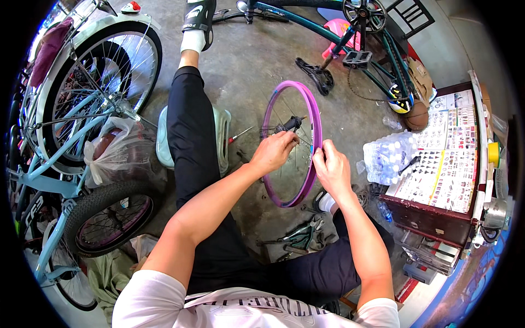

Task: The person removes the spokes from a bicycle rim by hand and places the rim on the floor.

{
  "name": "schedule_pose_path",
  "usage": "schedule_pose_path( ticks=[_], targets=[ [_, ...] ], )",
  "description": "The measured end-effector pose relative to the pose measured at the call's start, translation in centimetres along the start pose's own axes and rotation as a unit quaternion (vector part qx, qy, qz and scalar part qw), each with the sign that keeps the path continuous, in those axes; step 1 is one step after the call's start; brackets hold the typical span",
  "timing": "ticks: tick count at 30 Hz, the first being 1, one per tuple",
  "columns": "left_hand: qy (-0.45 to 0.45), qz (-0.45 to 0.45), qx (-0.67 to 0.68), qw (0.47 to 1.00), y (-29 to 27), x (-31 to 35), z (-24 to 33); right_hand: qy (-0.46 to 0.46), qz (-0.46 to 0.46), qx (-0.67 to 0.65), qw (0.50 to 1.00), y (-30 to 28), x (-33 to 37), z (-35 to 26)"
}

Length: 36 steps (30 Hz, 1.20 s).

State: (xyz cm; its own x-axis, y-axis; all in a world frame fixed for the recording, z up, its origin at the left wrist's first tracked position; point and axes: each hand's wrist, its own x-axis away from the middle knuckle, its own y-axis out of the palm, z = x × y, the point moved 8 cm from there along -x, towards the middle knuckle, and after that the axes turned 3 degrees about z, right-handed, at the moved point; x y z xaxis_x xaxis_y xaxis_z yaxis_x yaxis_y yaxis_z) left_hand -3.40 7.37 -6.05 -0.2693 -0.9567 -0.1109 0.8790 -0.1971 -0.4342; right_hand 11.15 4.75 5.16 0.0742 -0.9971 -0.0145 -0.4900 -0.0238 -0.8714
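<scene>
A purple bicycle wheel rim (313, 112) stands upright in front of me, turned nearly edge-on. Inside it sits a black hub (290, 124) with a thin axle poking out and several spokes fanning from it. My left hand (275, 153) reaches across the near side of the rim's opening, just below the hub, its fingers pinched on what looks like a spoke. At the rim's right side my right hand (332, 168) is closed, thumb and fingertips pinched against the outer face. Any small part between those fingertips is hidden.
Pliers and other tools (303, 238) lie between my legs; a screwdriver (240, 134) rests beside a pale green stool (164, 139). Bicycles (98, 115) crowd the left. An upturned bike frame (306, 24) is ahead. Bottled water (389, 156) stands by a dark red cabinet (432, 221).
</scene>
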Motion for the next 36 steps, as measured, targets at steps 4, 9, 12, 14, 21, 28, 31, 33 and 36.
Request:
schedule_pose_path(
  ticks=[4, 9, 12, 14, 21, 28, 31, 33, 36],
  targets=[
    [0.017, -0.010, -0.001, 1.000, 0.5, 0.4, 0.5, 0.013, 0.011, -0.078, 0.997, 0.7, 0.0, 1.3],
    [0.029, -0.024, -0.004, 0.999, 0.8, 0.8, 0.3, 0.093, 0.026, -0.258, 0.961, 1.7, 0.5, 2.4],
    [0.030, -0.007, -0.002, 1.000, 0.4, 0.7, 0.4, 0.130, 0.055, -0.371, 0.918, 0.9, 0.3, 2.6],
    [0.032, 0.009, 0.007, 0.999, 0.0, 0.6, 0.5, 0.187, 0.065, -0.415, 0.888, -0.1, 0.2, 3.1],
    [-0.013, 0.050, 0.185, 0.981, -2.6, -0.5, -1.0, 0.175, 0.060, -0.429, 0.884, -0.6, -1.0, 3.2],
    [0.079, 0.105, 0.202, 0.970, -7.0, -0.2, 3.2, 0.188, 0.038, -0.418, 0.888, 0.7, -0.6, 5.5],
    [0.081, 0.127, 0.184, 0.971, -7.6, 0.0, 3.0, 0.190, 0.049, -0.401, 0.895, 0.4, -0.3, 6.2],
    [0.068, 0.129, 0.172, 0.974, -7.9, -0.3, 2.2, 0.190, 0.056, -0.406, 0.892, 0.2, -0.3, 6.6],
    [0.051, 0.139, 0.175, 0.973, -8.1, -0.5, 1.1, 0.204, 0.061, -0.400, 0.891, -0.3, -0.3, 6.8]
  ],
)
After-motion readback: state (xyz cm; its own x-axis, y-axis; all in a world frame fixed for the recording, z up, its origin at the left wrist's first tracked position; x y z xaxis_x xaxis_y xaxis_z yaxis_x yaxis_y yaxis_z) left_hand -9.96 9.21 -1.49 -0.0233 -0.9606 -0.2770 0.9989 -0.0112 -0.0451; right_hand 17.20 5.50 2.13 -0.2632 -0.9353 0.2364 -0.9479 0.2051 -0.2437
